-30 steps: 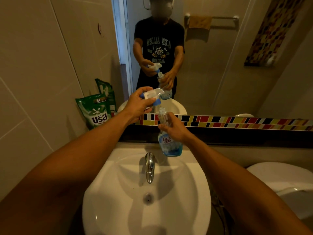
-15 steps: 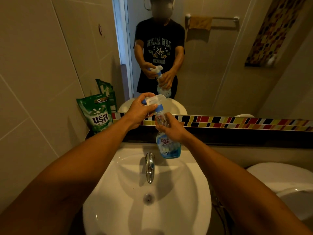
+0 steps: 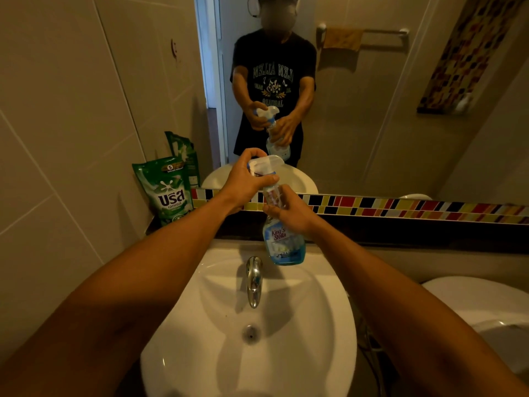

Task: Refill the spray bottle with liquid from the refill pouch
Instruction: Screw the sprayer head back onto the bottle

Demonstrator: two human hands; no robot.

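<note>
Off to the left of the left hand, a green refill pouch (image 3: pixel 169 193) leans upright against the tiled wall on the dark ledge, well apart from both hands and seemingly unopened, parked within reach for the pour.

The left hand (image 3: pixel 246 181) is closed around the white trigger head (image 3: pixel 264 165) at the top of the spray bottle (image 3: pixel 282 236), fingers curled over it; that grip suits twisting the head at the neck, though whether it is being loosened or tightened cannot be told.

Just below and to the right, nearly touching the left, the right hand (image 3: pixel 289 212) is wrapped around the bottle's clear neck and shoulder, probably to keep the body from turning. The bottle hangs upright beneath it, with blue liquid showing low in its body.

Both hands hold it over the back rim of the white sink (image 3: pixel 329 325), just above the tap (image 3: pixel 253 279), likely so any drips land in the basin.
</note>
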